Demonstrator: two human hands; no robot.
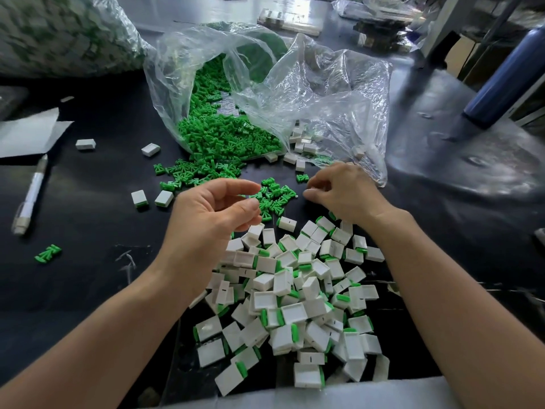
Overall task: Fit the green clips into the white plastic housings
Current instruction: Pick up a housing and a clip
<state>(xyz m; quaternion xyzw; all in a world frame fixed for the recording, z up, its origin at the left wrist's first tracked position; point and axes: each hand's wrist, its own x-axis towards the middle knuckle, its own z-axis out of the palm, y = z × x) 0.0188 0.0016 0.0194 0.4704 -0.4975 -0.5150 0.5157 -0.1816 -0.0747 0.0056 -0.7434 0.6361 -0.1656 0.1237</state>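
Both your hands hover centre: left hand (212,211) loosely curled, empty; right hand (345,190) curled, grip unclear. Housings (295,305) crowd below, bag (309,93) above; table (88,202) opens left.

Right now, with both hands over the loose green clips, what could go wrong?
1. The pile of housings lies between the forearms and reaches the near edge of the table; an arm could sweep some off.
2. The open bag spills clips beside the loose housings at its mouth, so those may get buried.
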